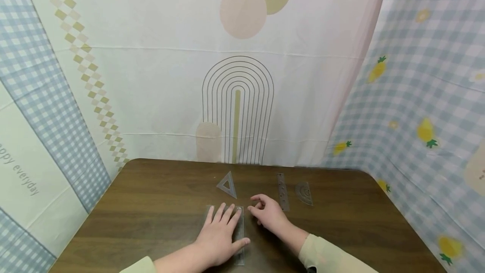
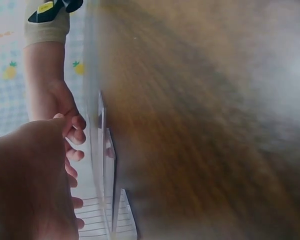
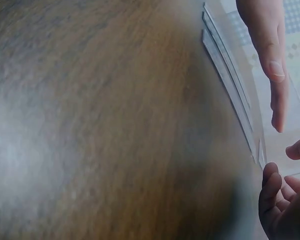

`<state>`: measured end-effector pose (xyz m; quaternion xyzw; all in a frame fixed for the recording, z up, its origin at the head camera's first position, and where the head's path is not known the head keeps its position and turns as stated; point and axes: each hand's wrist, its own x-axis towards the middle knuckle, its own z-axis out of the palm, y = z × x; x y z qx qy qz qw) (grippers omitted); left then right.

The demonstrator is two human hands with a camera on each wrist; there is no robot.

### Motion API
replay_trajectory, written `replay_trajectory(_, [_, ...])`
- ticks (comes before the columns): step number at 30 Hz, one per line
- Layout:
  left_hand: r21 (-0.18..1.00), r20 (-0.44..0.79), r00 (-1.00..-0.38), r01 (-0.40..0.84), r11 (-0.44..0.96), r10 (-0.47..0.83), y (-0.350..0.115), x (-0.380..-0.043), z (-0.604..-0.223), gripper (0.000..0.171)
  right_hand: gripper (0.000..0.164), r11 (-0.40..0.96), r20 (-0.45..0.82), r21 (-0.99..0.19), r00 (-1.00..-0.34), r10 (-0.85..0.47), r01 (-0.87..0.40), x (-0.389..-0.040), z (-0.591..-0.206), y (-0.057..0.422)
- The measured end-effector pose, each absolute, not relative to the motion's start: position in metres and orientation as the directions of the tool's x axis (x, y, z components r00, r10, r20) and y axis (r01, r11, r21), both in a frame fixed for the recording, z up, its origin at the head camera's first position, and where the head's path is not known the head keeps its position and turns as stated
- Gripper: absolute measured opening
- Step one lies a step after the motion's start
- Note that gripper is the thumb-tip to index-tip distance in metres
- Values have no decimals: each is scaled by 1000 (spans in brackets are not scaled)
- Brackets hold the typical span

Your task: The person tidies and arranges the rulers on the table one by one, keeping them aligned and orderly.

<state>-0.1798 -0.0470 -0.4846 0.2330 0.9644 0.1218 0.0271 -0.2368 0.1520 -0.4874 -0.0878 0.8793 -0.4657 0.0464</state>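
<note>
My left hand (image 1: 219, 239) lies with its fingers spread over a clear flat plastic piece (image 1: 240, 258) with a ruler-like straight edge. Most of that piece is hidden under the palm, so I cannot tell whether it is one ruler or several layers. Just to its right, my right hand (image 1: 270, 214) hovers with loosely bent fingers and nothing visible between them. Clear strips (image 3: 227, 85) lie close together under the left hand in the right wrist view. The right hand (image 2: 60, 107) also shows beyond the left hand (image 2: 32, 180) in the left wrist view.
Towards the far side of the brown wooden table (image 1: 151, 205) lie a clear set square (image 1: 232, 188), a clear ruler (image 1: 282, 193) with holes and a clear protractor (image 1: 304, 193). Patterned cloth (image 1: 159, 96) hangs behind and at both sides.
</note>
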Motion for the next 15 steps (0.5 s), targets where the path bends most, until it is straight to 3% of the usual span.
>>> replay_trajectory(15, [287, 47, -902, 423, 860, 428, -24, -195, -473, 85, 36, 531, 10, -845, -995, -101, -62, -244, -485, 171])
